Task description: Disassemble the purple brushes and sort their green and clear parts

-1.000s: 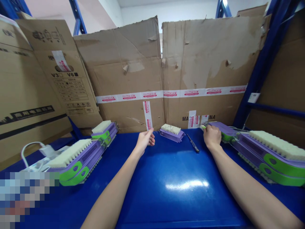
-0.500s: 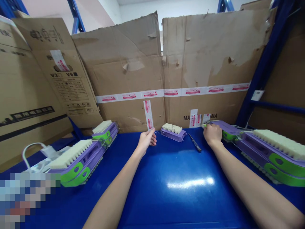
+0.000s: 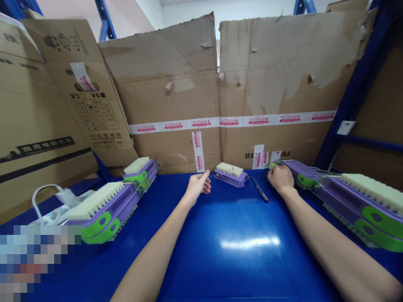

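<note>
My left hand (image 3: 197,184) hovers over the blue table (image 3: 226,243) with its fingers pinched on a small thin metal piece, perhaps a spring, just left of a small purple brush block (image 3: 231,173) with white bristles. My right hand (image 3: 281,178) rests curled on the near end of a long purple and green brush assembly (image 3: 343,188) at the right. A dark screwdriver (image 3: 260,193) lies on the table between the small block and my right hand.
A second purple and green brush assembly (image 3: 110,201) lies at the left, with a white cable (image 3: 47,197) beside it. Taped cardboard sheets (image 3: 220,92) wall the back and left. Blue rack posts (image 3: 355,84) stand at the right.
Both hands stay almost where they were. My left hand edged slightly right toward the small brush block; the view shifted a little.
</note>
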A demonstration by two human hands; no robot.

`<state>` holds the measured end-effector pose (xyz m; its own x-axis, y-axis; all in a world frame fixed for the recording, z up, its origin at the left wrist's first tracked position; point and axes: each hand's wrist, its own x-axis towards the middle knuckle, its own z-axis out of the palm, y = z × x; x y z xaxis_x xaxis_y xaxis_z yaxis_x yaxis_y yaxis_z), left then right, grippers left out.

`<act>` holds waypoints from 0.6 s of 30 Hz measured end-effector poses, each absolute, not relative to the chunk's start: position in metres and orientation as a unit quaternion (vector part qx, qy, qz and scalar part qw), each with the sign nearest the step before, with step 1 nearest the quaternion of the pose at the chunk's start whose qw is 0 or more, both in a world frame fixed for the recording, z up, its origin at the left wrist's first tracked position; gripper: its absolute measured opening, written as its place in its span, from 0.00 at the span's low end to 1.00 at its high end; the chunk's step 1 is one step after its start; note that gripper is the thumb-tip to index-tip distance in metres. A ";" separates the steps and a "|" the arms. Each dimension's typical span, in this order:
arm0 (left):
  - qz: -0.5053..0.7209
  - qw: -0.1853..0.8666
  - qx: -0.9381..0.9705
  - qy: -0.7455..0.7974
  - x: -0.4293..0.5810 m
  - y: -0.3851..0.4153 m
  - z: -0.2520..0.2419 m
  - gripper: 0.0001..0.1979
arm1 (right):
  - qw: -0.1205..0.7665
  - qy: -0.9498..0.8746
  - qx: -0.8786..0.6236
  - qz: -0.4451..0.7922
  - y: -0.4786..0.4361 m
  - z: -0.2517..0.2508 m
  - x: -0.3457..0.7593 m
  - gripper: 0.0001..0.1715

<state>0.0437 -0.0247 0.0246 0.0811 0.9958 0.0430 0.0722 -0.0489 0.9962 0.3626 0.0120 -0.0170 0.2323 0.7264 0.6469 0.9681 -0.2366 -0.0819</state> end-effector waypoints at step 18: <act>0.490 0.495 0.557 0.453 0.047 -0.024 0.019 0.25 | 0.263 -0.863 -0.367 -0.225 -0.042 0.022 0.235 0.24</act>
